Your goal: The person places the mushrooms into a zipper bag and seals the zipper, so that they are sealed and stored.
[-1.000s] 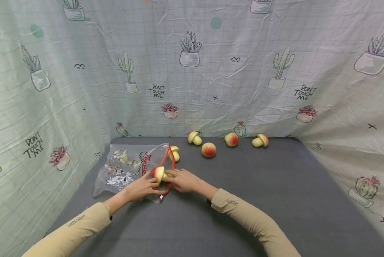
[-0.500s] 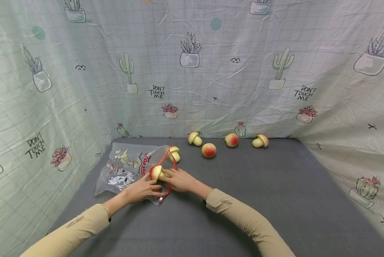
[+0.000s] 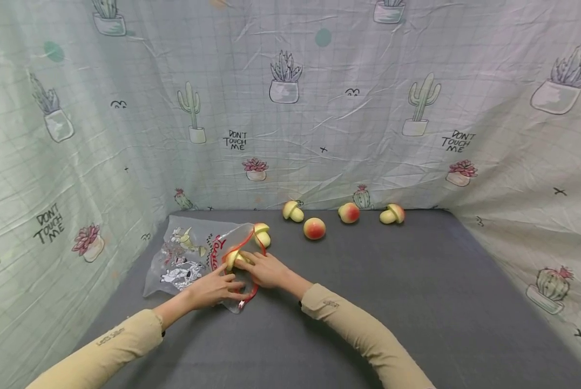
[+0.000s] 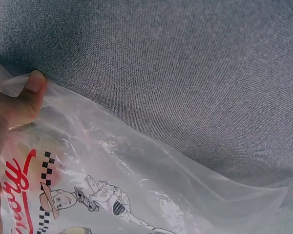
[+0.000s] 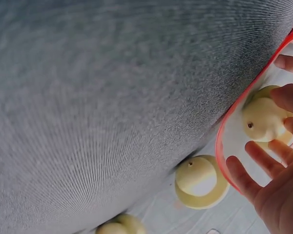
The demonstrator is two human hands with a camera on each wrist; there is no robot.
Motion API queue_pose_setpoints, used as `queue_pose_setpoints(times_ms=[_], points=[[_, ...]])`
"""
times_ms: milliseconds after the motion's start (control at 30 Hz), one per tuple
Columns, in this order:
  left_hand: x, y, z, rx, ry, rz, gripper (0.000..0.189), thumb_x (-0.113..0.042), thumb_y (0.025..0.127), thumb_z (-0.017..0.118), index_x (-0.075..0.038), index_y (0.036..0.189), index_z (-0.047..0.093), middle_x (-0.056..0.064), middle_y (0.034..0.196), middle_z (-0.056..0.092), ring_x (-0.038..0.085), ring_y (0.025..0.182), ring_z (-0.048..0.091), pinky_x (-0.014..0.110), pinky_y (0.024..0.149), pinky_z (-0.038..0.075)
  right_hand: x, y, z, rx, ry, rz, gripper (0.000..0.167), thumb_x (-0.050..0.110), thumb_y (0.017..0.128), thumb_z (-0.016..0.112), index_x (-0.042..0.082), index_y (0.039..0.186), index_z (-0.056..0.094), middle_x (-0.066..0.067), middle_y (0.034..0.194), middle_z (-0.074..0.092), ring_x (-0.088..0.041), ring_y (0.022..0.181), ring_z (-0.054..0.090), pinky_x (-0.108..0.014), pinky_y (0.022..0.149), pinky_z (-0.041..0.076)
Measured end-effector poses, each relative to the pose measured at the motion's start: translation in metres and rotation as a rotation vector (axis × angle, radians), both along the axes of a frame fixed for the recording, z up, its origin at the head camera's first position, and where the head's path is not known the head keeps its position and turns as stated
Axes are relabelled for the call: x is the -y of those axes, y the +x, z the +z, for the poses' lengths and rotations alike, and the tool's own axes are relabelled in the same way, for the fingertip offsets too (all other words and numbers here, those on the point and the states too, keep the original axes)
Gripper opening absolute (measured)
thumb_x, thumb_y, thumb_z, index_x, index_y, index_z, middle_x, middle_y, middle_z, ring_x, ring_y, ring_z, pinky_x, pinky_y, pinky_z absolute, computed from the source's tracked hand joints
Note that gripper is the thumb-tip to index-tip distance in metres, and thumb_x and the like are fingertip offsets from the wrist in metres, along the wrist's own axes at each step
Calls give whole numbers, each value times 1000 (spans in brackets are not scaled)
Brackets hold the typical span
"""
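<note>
A clear plastic zip bag (image 3: 181, 248) with a red edge and cartoon prints lies on the dark table at left, its mouth to the right. My left hand (image 3: 210, 290) holds the mouth apart; in the left wrist view its thumb (image 4: 33, 92) lies along the bag's edge. My right hand (image 3: 268, 270) pinches a yellow-and-red toy mushroom (image 3: 230, 259) at the mouth. The right wrist view shows its pale stem (image 5: 263, 119) inside the red rim (image 5: 220, 141). Fingers hide part of it. Another toy mushroom (image 3: 262, 237) lies right beside the bag's mouth.
Farther back on the table (image 3: 368, 297) lie several more toy mushrooms, among them one near the bag (image 3: 293, 211), a red-capped one (image 3: 315, 229) and one at far right (image 3: 392, 214). A printed cloth curtain (image 3: 329, 119) surrounds the back and sides.
My right hand has moved slightly left with the toy mushroom, which sits deeper in the bag's mouth. My left hand stays at the mouth; the other mushrooms lie as before.
</note>
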State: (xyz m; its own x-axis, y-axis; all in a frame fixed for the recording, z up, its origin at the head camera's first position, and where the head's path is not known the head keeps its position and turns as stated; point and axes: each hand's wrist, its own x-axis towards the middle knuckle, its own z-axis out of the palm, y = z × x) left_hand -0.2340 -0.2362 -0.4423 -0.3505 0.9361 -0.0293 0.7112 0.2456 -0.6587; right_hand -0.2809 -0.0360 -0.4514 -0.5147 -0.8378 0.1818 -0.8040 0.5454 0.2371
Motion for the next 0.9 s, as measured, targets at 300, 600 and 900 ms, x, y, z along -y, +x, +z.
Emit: queue_pose_setpoints(times_ms=[300, 600, 900], points=[[-2, -2, -1, 28, 13, 18, 81, -35, 57, 78, -47, 127, 40, -7, 112, 57, 17, 99, 56, 52, 88, 40, -5, 2, -3, -66, -22, 16, 50, 26, 86, 54, 25, 134, 39, -5, 127, 44, -17, 101, 49, -28, 70, 48], [-3, 0, 0, 31, 24, 20, 79, -32, 58, 78, -45, 127, 41, -6, 114, 58, 18, 99, 57, 51, 85, 41, -11, 4, -8, -177, 46, 33, 44, 32, 88, 50, 32, 132, 42, -2, 129, 44, -15, 95, 48, -26, 67, 45], [-2, 0, -2, 13, -2, 21, 74, -32, 62, 75, -45, 126, 41, -6, 115, 58, 18, 102, 57, 47, 87, 43, -7, 4, -13, -237, 85, -2, 45, 40, 88, 48, 37, 132, 40, 0, 135, 39, -15, 99, 45, -27, 69, 45]])
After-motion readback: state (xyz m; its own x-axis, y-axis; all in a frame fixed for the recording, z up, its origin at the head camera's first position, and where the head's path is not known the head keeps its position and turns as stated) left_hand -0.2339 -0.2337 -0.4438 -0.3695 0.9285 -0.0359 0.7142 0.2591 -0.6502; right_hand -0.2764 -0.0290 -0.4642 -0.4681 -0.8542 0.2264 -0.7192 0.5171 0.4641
